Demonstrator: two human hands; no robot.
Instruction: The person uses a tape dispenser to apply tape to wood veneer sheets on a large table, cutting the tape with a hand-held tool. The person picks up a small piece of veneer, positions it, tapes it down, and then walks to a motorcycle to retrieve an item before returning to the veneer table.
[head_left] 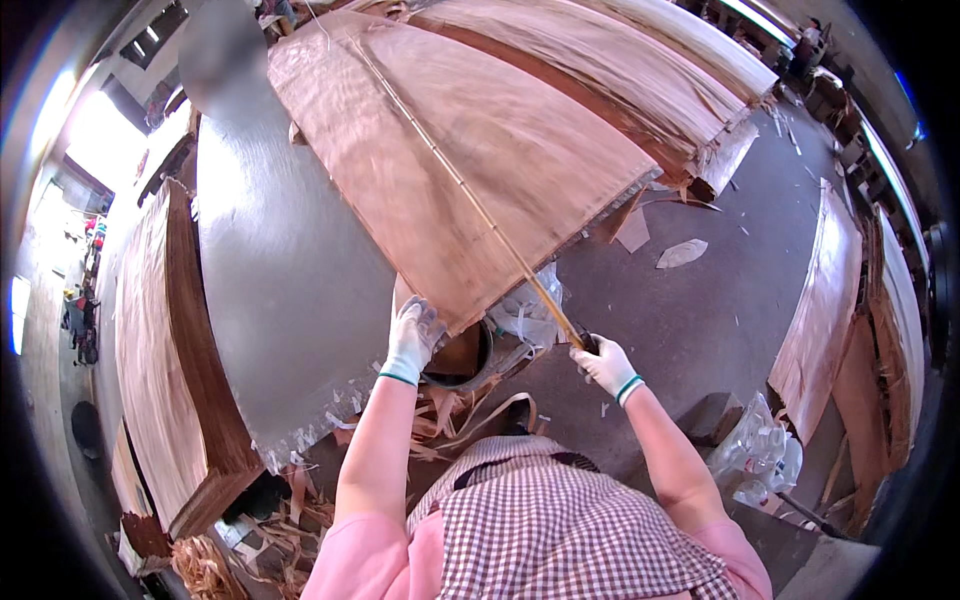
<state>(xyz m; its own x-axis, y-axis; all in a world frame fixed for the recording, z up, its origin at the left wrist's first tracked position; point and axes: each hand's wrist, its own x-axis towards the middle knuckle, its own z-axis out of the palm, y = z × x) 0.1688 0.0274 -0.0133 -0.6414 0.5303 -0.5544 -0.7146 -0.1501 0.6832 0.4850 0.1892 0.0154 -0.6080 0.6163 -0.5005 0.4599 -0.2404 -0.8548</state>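
My right hand point(602, 366), in a white glove with a green cuff, is closed around the dark-wrapped near end of a long thin bamboo pole point(465, 190). The pole slants away to the far left across a large reddish-tan wood veneer sheet point(500, 130), which lies on top of a stack. At the sheet's near left corner, my left hand point(412, 335), gloved the same way, has its fingers bent over the edge, gripping it. Its thumb side is partly hidden. Beside that corner is the grey smooth tabletop point(290, 260).
More veneer stacks stand at the far right point(600, 60), at the left point(160, 350) and at the right point(825, 300). A dark round bin point(480, 365) and clear plastic point(530, 310) sit below the near edge. Veneer scraps point(290, 540) litter the floor. A plastic bag point(755, 450) lies at right.
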